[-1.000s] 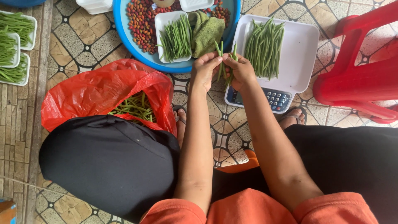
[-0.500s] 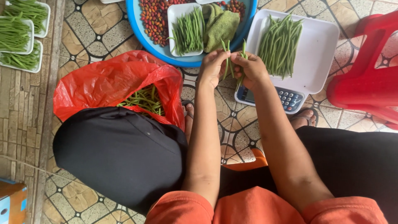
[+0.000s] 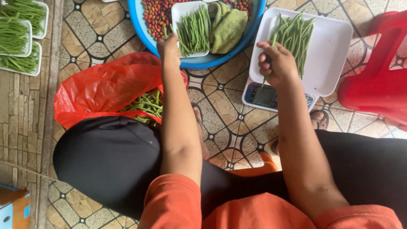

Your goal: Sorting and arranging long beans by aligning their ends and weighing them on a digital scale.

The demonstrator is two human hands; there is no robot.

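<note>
From the red bag [image 3: 106, 87] of green beans on the tiled floor, my left hand [image 3: 168, 46] reaches to the small white tray [image 3: 181, 12] in the blue basin [image 3: 140, 21], its grip hidden from me, while my right hand [image 3: 277, 63] pinches a few beans [image 3: 271, 51] over the white tray [image 3: 326, 51] on the scale [image 3: 265, 96].

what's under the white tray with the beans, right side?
A digital kitchen scale; only its display edge shows past the white tray. The tray covers its platform. Right hand holds beans above it.
</note>
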